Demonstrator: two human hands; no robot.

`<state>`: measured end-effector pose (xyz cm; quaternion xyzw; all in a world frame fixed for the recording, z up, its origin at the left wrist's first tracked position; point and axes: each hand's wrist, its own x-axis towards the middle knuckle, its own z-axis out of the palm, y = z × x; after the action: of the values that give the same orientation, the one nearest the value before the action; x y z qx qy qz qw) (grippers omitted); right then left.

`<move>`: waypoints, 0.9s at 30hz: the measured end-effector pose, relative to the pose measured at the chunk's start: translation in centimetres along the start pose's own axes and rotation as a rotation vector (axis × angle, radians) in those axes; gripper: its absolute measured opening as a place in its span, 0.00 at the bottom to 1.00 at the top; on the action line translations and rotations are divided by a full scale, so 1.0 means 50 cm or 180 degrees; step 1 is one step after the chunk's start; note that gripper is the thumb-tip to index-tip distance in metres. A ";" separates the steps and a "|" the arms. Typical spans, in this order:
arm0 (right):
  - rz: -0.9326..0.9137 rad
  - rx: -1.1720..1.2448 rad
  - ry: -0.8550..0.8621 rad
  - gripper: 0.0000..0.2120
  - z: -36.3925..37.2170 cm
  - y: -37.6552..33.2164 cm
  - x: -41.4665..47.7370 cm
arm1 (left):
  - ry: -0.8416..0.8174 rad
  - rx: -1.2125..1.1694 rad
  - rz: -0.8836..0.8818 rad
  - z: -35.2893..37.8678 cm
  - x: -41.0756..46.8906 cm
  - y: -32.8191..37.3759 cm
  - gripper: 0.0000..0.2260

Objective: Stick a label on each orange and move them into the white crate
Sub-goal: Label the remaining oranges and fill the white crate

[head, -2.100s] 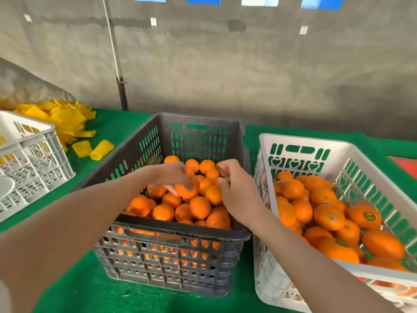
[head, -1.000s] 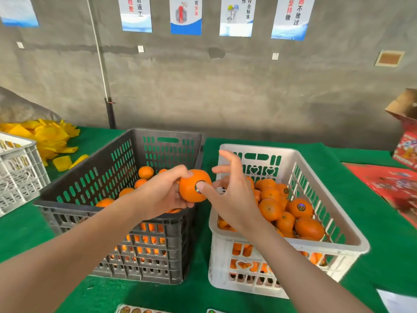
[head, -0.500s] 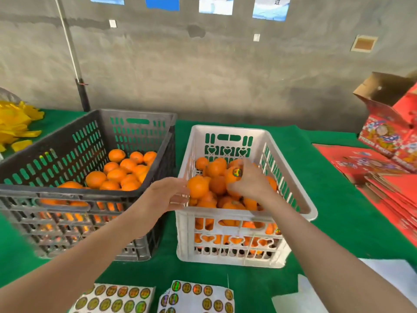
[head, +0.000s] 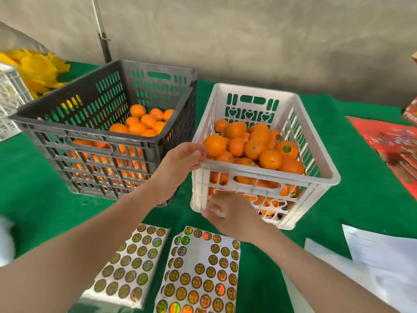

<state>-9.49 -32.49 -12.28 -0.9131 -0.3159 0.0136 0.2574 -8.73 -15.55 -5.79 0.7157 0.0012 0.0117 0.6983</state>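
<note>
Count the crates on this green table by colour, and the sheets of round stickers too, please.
Grey crate: 1
White crates: 2, the one with oranges and one cut off at the left edge
Label sheets: 2 showing, left and right
Total: 5

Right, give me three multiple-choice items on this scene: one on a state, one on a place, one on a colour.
1. The dark grey slotted plastic crate is: A empty; B tipped over; C upright, holding round oranges.
2. The sheets of round shiny stickers lie: A inside that crate; B on the table cloth in front of both crates; C on the oranges.
3. That cloth is: A green; B red; C blue.
Key: C, oranges show inside its upright walls; B, sheets lie flat nearest the camera; A, green shows all round.
</note>
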 end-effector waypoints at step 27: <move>0.0205 -0.0262 0.0683 0.06 0.154 0.005 -0.100 | -0.0101 -0.0593 -0.2522 -0.014 -0.143 -0.247 0.10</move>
<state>-14.81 -32.01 -19.76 -0.9288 -0.2573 -0.0889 0.2514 -15.70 -14.68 -18.23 0.5937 0.2650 -0.2693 0.7105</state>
